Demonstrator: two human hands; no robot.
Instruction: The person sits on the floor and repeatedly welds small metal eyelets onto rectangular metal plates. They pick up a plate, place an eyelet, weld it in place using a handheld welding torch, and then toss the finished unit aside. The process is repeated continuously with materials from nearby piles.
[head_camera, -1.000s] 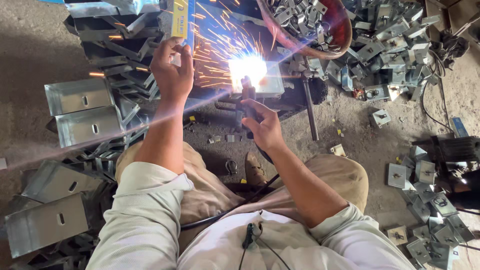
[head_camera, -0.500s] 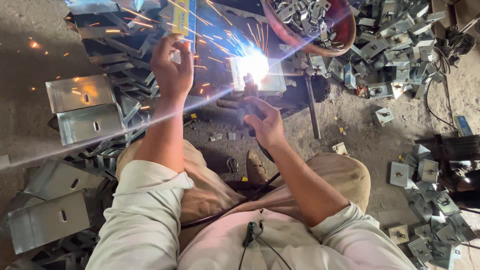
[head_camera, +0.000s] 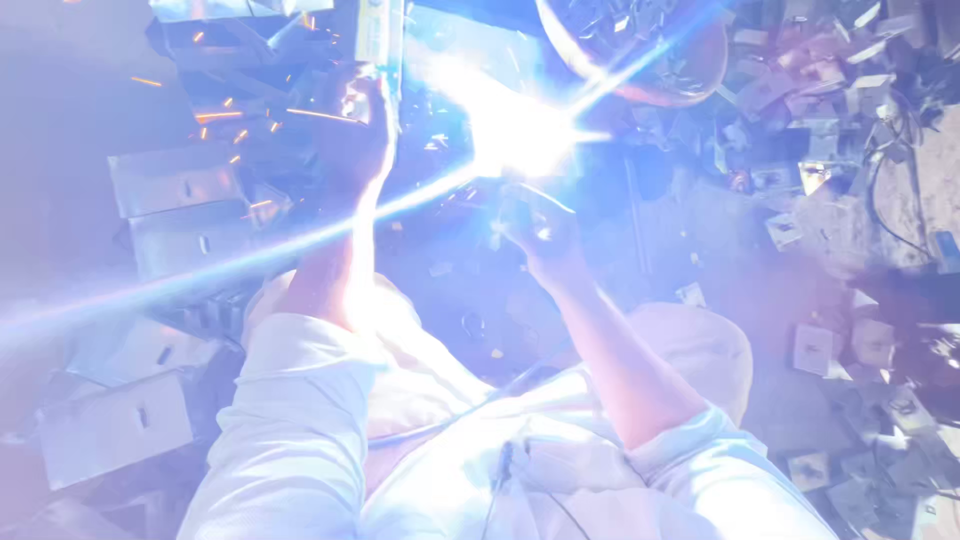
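A blinding white-blue welding arc floods the view with glare. My right hand is closed around a welding electrode holder just below the arc. My left hand is raised to the left of the arc and grips a flat yellowish shield held upright. The small metal piece under the arc is hidden by the light. Orange sparks fly out to the left.
Folded metal brackets lie stacked on the left, more at lower left. A round basin of small metal parts stands at the top. Small square plates litter the ground on the right. A cable runs at right.
The arc has flared far brighter and now washes out the whole view. Both hands stay in nearly the same places.
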